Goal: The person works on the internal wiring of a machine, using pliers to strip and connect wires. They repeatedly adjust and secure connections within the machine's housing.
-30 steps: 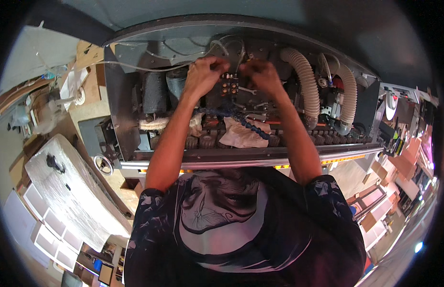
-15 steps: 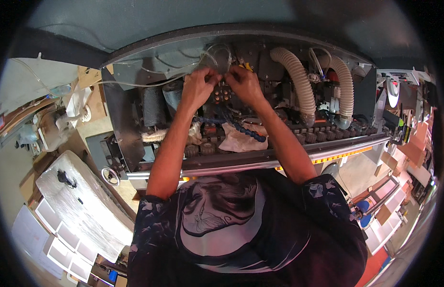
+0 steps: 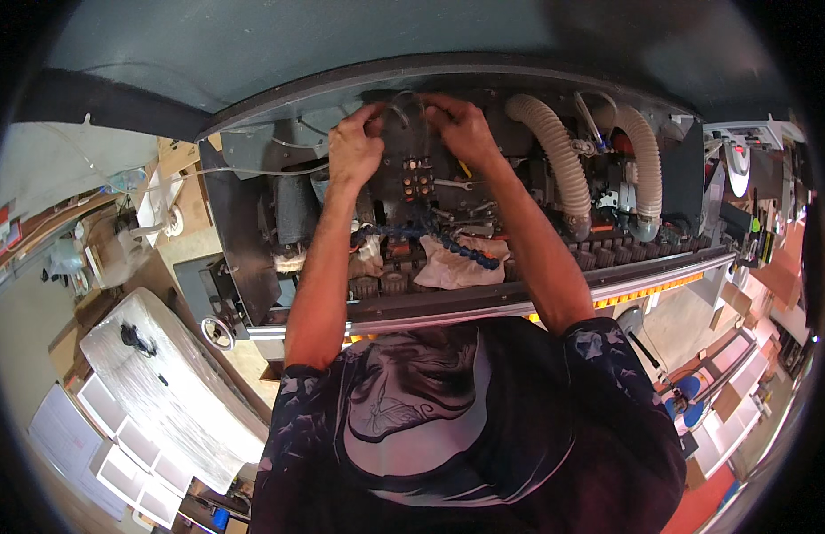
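Observation:
Both my hands reach into an open machine compartment, at its back wall. My left hand (image 3: 354,149) is closed, thumb and fingers pinched together, with a thin clear tube (image 3: 288,169) running into it from the left. My right hand (image 3: 461,132) is pinched at the far end of a clear tube loop (image 3: 403,96) that arches between the hands; its fingertips are partly hidden. Just below the hands sits a small block with brass fittings (image 3: 418,178). Blue segmented hoses (image 3: 466,252) lead down from it. A wrench (image 3: 453,184) lies beside the block.
Two ribbed beige ducts (image 3: 555,160) rise at the right of the compartment. A crumpled white cloth (image 3: 457,270) lies on the rollers near the front rail (image 3: 412,316). A dark raised cover (image 3: 386,36) hangs above. Left stands a handwheel (image 3: 218,333) and a plastic-wrapped panel (image 3: 172,383).
My hands have moved apart and slightly up, the right one toward the right. The wrench and fittings below now show more plainly. The view has shifted a little.

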The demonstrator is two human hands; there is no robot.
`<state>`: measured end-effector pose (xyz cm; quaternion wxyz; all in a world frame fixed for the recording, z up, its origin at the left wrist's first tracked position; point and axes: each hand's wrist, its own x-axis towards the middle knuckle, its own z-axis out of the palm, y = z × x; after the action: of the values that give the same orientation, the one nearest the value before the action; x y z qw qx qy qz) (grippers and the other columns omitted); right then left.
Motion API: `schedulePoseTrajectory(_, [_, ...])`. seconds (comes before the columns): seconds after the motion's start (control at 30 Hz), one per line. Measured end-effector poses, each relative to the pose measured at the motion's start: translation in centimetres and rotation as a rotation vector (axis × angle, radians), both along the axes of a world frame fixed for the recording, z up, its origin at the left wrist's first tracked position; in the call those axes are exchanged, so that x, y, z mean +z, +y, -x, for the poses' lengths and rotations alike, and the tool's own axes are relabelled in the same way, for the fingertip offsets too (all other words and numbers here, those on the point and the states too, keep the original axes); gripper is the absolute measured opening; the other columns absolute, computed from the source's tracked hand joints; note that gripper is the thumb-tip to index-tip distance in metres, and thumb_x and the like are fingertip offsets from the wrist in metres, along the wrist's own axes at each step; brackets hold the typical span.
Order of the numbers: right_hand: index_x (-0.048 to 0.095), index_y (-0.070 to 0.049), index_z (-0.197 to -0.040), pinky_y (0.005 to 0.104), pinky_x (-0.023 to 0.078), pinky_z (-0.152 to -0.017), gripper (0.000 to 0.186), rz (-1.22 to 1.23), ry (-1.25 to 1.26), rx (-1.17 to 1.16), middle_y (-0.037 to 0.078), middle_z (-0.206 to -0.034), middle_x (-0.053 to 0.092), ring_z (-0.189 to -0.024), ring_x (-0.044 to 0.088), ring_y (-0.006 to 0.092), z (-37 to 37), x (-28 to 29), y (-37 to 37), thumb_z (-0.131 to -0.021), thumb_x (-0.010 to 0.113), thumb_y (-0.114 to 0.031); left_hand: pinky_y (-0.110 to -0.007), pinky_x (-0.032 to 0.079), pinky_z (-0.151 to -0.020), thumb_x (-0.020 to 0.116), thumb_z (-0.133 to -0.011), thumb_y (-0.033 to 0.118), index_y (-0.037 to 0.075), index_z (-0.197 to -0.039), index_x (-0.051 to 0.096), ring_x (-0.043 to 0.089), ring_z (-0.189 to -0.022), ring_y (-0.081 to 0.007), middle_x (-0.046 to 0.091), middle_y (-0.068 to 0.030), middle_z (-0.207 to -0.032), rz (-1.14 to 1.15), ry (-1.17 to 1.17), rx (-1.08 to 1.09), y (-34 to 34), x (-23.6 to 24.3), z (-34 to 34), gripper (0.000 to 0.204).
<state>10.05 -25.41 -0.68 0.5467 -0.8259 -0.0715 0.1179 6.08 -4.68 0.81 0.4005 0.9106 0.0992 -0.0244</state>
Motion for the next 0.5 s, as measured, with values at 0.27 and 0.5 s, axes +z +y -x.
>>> schedulePoseTrajectory(0.27, [0.070,-0.010,-0.133,0.0314,0.059,-0.070,0.032,-0.262,0.241,0.138,0.005,-0.107,0.075,-0.084,0.069,0.0137,-2.4,-5.7,-0.8,-0.101,0.064,-0.014,-0.039,0.056,-0.093,0.066,-0.095,0.013,0.011,-0.125,0.073,0.074,-0.106,-0.0294,0.077,-0.0143,-0.110,-0.051,0.090,-0.056,1.1,0.0,-1.9,0.031])
schedulePoseTrajectory(0.5, [0.071,-0.009,-0.132,0.0314,0.060,-0.078,0.035,-0.232,0.250,0.176,0.004,-0.113,0.076,-0.090,0.069,0.0111,-2.6,-5.6,0.3,-0.100,0.070,-0.025,-0.043,0.058,-0.086,0.075,-0.088,0.017,0.011,-0.112,0.075,0.075,-0.099,-0.0339,0.078,-0.0144,-0.103,-0.041,-0.003,-0.015,0.3,-2.2,-1.8,0.024])
